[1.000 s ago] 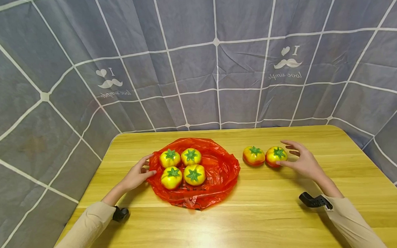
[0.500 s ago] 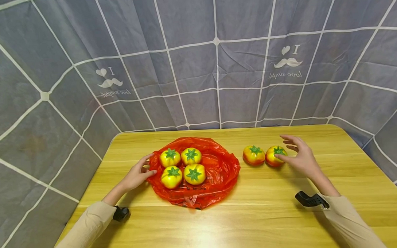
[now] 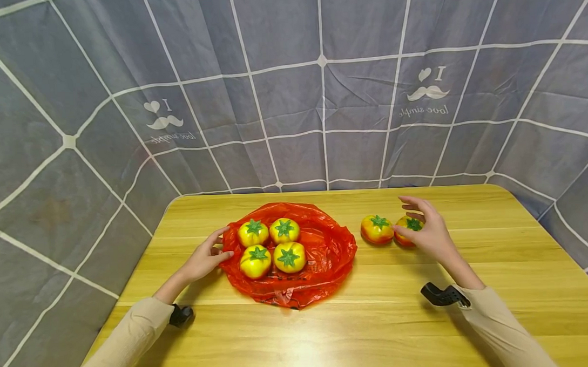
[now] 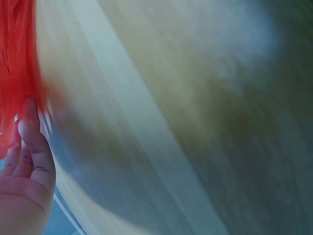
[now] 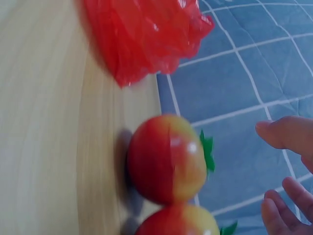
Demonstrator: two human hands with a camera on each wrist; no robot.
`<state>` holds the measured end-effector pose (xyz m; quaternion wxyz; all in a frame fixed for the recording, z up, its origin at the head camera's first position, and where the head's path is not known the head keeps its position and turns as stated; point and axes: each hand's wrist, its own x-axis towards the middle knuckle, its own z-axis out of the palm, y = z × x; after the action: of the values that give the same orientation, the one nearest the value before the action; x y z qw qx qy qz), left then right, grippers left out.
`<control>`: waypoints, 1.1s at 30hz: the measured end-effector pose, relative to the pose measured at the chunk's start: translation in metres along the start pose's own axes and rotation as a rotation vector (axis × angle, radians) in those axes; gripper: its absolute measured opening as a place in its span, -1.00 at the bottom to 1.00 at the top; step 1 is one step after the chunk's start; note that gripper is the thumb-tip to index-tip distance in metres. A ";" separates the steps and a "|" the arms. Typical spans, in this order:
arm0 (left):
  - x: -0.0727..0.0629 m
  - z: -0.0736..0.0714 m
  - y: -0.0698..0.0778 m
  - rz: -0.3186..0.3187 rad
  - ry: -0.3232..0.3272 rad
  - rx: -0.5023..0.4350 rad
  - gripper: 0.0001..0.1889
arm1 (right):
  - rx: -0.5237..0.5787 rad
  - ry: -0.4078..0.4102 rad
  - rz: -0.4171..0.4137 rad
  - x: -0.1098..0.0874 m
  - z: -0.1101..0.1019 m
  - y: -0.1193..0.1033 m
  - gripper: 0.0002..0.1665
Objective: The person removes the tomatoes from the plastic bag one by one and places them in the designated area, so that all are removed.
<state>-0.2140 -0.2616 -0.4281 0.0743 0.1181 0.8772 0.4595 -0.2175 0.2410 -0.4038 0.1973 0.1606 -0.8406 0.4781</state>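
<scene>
On the left of the table, a crumpled red plastic bag (image 3: 321, 258) lies spread with its mouth upward. Several yellow-red toy tomatoes (image 3: 289, 257) with green star-shaped leaves sit in it. My left hand (image 3: 201, 260) holds the bag's left rim between thumb and fingers; its fingertips (image 4: 30, 115) meet the red plastic in the left wrist view. Two more toy tomatoes stand side by side to the right, a left one (image 3: 376, 229) and a right one (image 3: 405, 239). Above the right one hovers my right hand (image 3: 432, 232), fingers spread and holding nothing, partly covering it.
Beneath everything is a wooden table (image 3: 299, 340). A grey curtain with white grid lines (image 3: 292, 119) hangs behind and along both sides. Black wrist straps (image 3: 444, 295) sit at both sleeves.
My right hand has moved left, from beside the right tomato to over it and toward the left one. Left hand, bag and tomatoes have stayed in place.
</scene>
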 end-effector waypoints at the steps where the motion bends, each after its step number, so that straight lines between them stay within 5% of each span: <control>1: 0.000 0.000 0.000 0.001 -0.001 0.004 -0.32 | 0.007 0.003 -0.001 0.001 0.002 -0.002 -0.24; 33: 0.002 0.001 -0.001 0.014 -0.010 0.018 -0.32 | 0.149 -0.138 -0.007 0.002 0.067 -0.046 -0.25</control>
<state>-0.2161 -0.2610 -0.4296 0.0746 0.1270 0.8801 0.4515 -0.2101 0.1597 -0.3998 0.1280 0.2102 -0.8137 0.5266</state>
